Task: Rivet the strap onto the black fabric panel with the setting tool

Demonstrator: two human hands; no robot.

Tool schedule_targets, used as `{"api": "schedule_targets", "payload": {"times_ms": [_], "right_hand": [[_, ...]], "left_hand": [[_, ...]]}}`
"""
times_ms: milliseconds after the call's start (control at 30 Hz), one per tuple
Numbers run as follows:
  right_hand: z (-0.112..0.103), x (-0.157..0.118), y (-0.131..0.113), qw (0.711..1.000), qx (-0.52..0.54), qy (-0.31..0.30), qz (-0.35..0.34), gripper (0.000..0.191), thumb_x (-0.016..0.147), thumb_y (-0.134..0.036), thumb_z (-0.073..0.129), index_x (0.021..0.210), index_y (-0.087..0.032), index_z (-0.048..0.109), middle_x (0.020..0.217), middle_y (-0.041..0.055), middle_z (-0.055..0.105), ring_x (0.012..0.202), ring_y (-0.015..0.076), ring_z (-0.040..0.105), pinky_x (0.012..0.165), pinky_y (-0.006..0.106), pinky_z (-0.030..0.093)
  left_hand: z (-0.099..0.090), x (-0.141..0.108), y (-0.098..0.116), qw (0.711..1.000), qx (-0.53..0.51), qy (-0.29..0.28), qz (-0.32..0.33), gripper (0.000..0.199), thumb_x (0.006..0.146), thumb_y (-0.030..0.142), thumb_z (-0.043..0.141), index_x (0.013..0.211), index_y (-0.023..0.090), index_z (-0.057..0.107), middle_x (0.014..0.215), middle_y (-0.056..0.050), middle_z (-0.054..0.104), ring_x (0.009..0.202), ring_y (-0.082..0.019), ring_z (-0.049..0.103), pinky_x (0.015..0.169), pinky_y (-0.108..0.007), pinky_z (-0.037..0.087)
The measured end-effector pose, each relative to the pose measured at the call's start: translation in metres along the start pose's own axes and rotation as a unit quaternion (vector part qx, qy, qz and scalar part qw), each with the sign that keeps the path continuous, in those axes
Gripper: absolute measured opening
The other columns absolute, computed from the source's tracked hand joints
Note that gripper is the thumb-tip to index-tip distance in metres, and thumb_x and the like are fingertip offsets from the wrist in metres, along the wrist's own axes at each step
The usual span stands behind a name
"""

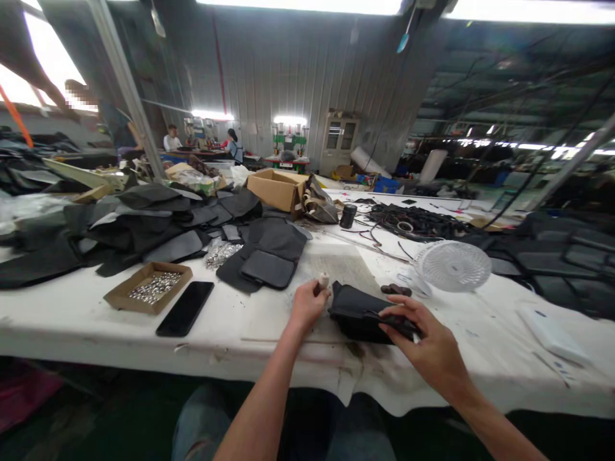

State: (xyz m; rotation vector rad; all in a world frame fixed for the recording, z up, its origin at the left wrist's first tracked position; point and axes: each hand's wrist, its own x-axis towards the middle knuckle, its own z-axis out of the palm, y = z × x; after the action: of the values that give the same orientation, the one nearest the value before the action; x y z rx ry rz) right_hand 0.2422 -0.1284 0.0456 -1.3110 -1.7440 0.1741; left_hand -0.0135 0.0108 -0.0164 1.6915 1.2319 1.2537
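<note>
My right hand [427, 336] grips the edge of a folded black fabric piece [358, 310] between thumb and fingers, at the piece's right end. A small white tip shows by the right thumb; what it belongs to is unclear. Just left of the fabric, my left hand [309, 306] is closed in a pinch. At its fingertips is a small whitish bit [323, 280], either a held piece or a finger covering; I cannot tell which. Beyond the hands lies a flat black fabric panel with a pocket [268, 266].
A cardboard tray of small metal parts [148, 304] and a black phone [185, 309] lie to the left. Black fabric pieces [139, 218] heap behind them, near an open carton [273, 192]. A white fan [454, 266] and a white box [552, 333] are at right. Several people work farther back.
</note>
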Motion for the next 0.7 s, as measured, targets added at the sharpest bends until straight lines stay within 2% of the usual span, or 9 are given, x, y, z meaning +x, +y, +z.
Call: {"api": "schedule_targets", "payload": {"times_ms": [67,167,267,433,567,700], "right_hand": [[0.015,-0.022,0.004,0.996,-0.019,-0.016,-0.091,0.032,0.101,-0.027,0.074,0.132,-0.033,0.075,0.129,0.0065,0.081,0.123,0.0289,0.079,0.110,0.046,0.065],[0.034,-0.049,0.018,0.984,-0.047,-0.059,-0.161,0.051,0.097,-0.013,0.064,0.144,-0.033,0.072,0.152,0.0102,0.070,0.142,0.0316,0.070,0.119,0.051,0.061],[0.041,-0.064,0.033,0.987,-0.074,-0.051,-0.135,0.068,0.094,-0.012,0.062,0.160,-0.028,0.060,0.162,0.0148,0.062,0.151,0.0350,0.062,0.127,0.059,0.055],[0.037,-0.065,0.041,0.988,-0.099,-0.073,-0.091,0.061,0.098,-0.021,0.069,0.158,-0.028,0.059,0.165,0.0162,0.059,0.152,0.0377,0.061,0.128,0.064,0.053],[0.036,-0.063,0.043,0.989,-0.095,-0.078,-0.083,0.050,0.099,-0.023,0.067,0.149,-0.028,0.067,0.161,0.0146,0.064,0.149,0.0365,0.065,0.126,0.063,0.055],[0.026,-0.053,0.043,0.991,-0.072,-0.071,-0.091,0.041,0.102,-0.021,0.058,0.139,-0.028,0.074,0.147,0.0103,0.077,0.134,0.0309,0.075,0.115,0.053,0.062]], "left_hand": [[-0.001,-0.001,0.002,1.000,-0.003,-0.005,0.003,0.022,0.094,0.034,0.074,0.079,0.020,0.066,0.078,0.000,0.068,0.075,-0.017,0.058,0.071,-0.030,0.035],[-0.002,-0.001,0.004,1.000,-0.005,-0.006,0.005,0.021,0.095,0.033,0.075,0.080,0.020,0.066,0.078,0.000,0.069,0.075,-0.017,0.060,0.070,-0.030,0.036],[-0.001,-0.001,0.004,1.000,-0.004,-0.007,0.009,0.021,0.095,0.031,0.076,0.080,0.019,0.067,0.078,0.000,0.070,0.075,-0.017,0.060,0.070,-0.030,0.036],[0.000,-0.001,0.005,1.000,0.009,-0.004,0.010,0.024,0.097,0.032,0.076,0.079,0.019,0.067,0.079,0.000,0.071,0.075,-0.016,0.058,0.070,-0.030,0.035],[-0.002,-0.002,0.006,1.000,0.019,-0.009,0.015,0.024,0.098,0.032,0.075,0.080,0.019,0.068,0.082,-0.001,0.073,0.076,-0.016,0.057,0.071,-0.029,0.036],[-0.002,-0.003,0.008,1.000,0.020,-0.008,0.012,0.023,0.097,0.032,0.074,0.079,0.019,0.067,0.080,0.000,0.071,0.075,-0.016,0.057,0.071,-0.029,0.036]]}}
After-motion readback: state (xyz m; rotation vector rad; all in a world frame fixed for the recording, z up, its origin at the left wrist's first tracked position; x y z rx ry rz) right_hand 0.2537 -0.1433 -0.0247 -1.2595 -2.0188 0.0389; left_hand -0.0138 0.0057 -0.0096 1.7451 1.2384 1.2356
